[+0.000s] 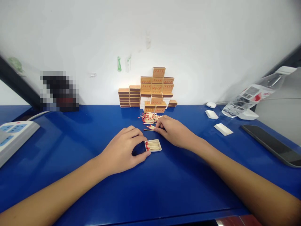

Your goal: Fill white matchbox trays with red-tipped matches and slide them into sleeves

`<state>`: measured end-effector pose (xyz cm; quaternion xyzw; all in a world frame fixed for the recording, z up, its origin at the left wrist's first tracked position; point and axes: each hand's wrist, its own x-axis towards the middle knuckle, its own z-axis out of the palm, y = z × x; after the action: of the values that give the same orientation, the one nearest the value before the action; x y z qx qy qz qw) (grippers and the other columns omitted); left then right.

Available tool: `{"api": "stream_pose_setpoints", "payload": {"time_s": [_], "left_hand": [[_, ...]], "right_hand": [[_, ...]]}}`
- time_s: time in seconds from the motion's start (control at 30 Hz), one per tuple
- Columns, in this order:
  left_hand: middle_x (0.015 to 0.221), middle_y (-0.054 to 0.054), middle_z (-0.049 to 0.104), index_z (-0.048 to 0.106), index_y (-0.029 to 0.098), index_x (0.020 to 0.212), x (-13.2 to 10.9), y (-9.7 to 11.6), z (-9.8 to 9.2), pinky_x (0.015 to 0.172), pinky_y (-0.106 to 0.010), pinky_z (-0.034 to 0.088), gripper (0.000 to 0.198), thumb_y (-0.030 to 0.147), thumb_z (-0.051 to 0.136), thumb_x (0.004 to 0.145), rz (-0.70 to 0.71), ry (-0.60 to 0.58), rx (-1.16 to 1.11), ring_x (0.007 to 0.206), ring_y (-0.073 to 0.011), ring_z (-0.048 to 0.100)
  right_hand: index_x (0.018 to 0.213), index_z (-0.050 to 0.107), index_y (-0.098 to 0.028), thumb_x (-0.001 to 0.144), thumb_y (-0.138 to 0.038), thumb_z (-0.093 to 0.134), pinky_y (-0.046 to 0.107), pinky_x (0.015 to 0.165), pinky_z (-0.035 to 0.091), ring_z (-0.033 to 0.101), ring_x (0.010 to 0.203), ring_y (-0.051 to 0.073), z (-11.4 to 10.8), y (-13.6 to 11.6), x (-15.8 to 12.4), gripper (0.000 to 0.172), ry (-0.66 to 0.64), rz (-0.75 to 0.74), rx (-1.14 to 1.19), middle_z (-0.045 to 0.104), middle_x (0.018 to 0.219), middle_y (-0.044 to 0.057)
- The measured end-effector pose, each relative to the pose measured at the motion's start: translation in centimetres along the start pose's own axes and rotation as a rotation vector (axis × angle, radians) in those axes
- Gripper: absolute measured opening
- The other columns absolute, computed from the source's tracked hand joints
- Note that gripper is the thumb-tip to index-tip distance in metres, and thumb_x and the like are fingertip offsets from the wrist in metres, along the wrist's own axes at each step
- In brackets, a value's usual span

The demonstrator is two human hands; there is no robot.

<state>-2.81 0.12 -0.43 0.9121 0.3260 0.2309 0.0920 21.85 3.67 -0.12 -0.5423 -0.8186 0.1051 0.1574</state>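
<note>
A small white matchbox tray (156, 151) lies on the blue table, with red-tipped matches (153, 145) lengthwise inside it. My left hand (124, 152) steadies its left end between thumb and fingers. Just beyond the tray, my right hand (175, 130) pinches at a few matches (148, 128) on the table, their red heads pointing left. How many are between those fingertips is hidden. A loose heap of matches (150, 118) lies right behind, partly covered by the right hand's knuckles.
Stacked matchboxes (156, 88) stand against the white wall. A power strip (17, 135) is at left. To the right are white tray-like pieces (223, 129), a white earphone case (211, 104), a tilted water bottle (256, 91) and a phone (270, 144). A pixelated dark area covers the back left.
</note>
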Motion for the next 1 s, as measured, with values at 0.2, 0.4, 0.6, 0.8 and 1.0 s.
{"api": "stream_pose_setpoints", "payload": {"time_s": [0.2, 0.4, 0.6, 0.8, 1.0], "left_hand": [[0.108, -0.007, 0.071, 0.075, 0.020, 0.112, 0.0, -0.1, -0.1, 0.094, -0.046, 0.053, 0.025, 0.039, 0.073, 0.095, 0.001, 0.004, 0.004, 0.102, -0.0252, 0.063], [0.109, -0.008, 0.072, 0.075, 0.020, 0.114, 0.1, -0.1, 0.1, 0.094, -0.045, 0.053, 0.026, 0.038, 0.073, 0.095, -0.002, -0.001, 0.003, 0.103, -0.0257, 0.063], [0.108, -0.007, 0.072, 0.075, 0.019, 0.114, -0.1, 0.0, -0.1, 0.094, -0.045, 0.053, 0.027, 0.038, 0.073, 0.096, -0.003, -0.005, -0.006, 0.103, -0.0251, 0.064], [0.109, -0.007, 0.072, 0.075, 0.020, 0.114, -0.1, -0.1, -0.1, 0.094, -0.045, 0.053, 0.026, 0.038, 0.073, 0.096, -0.004, -0.010, -0.005, 0.103, -0.0250, 0.063], [0.108, -0.007, 0.071, 0.075, 0.020, 0.113, 0.1, -0.2, -0.1, 0.095, -0.046, 0.053, 0.026, 0.039, 0.073, 0.095, -0.008, -0.007, -0.005, 0.103, -0.0251, 0.063]], "right_hand": [[0.095, 0.064, -0.019, 0.106, -0.037, 0.052, 0.038, 0.081, 0.049, 0.063, 0.086, 0.023, -1.3, 1.5, -0.7, 0.025, -0.167, 0.021, 0.047, 0.067, 0.102, 0.011], [0.097, 0.064, -0.020, 0.104, -0.048, 0.051, 0.037, 0.079, 0.047, 0.062, 0.086, 0.023, -2.0, 2.5, -1.2, 0.031, -0.189, 0.010, 0.098, 0.068, 0.102, 0.010], [0.090, 0.059, -0.021, 0.105, -0.047, 0.046, 0.035, 0.073, 0.043, 0.059, 0.081, 0.021, -2.0, 1.7, -1.1, 0.033, -0.186, -0.051, 0.084, 0.068, 0.093, 0.009], [0.087, 0.056, -0.022, 0.106, -0.052, 0.043, 0.035, 0.069, 0.040, 0.056, 0.074, 0.021, -2.4, 1.6, -1.3, 0.039, -0.240, -0.054, 0.071, 0.067, 0.088, 0.008], [0.089, 0.054, -0.021, 0.107, -0.051, 0.040, 0.036, 0.072, 0.041, 0.056, 0.077, 0.022, -3.2, 1.3, -1.8, 0.037, -0.231, -0.064, 0.070, 0.066, 0.094, 0.010]]}}
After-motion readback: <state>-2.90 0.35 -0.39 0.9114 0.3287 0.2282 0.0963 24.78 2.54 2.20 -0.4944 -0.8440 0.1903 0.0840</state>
